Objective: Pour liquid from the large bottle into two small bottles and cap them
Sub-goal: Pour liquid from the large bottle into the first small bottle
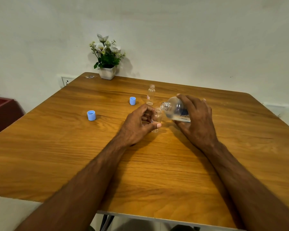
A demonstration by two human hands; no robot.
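Gripping the large bottle (pixel 176 108) in my right hand (pixel 197 119), I hold it tipped steeply leftward, fingers wrapped over its body and label. Its open neck sits just above and beside the mouth of the near small bottle (pixel 157 120), which stands upright on the table (pixel 73 155). My left hand (pixel 138 122) steadies that small bottle, thumb and fingers closed around its left side. A second small bottle (pixel 150 94) stands uncapped just beyond, untouched. Two blue caps (pixel 91 115) (pixel 132 100) rest open side up, well to the left of my left hand. Whether liquid is flowing I cannot tell.
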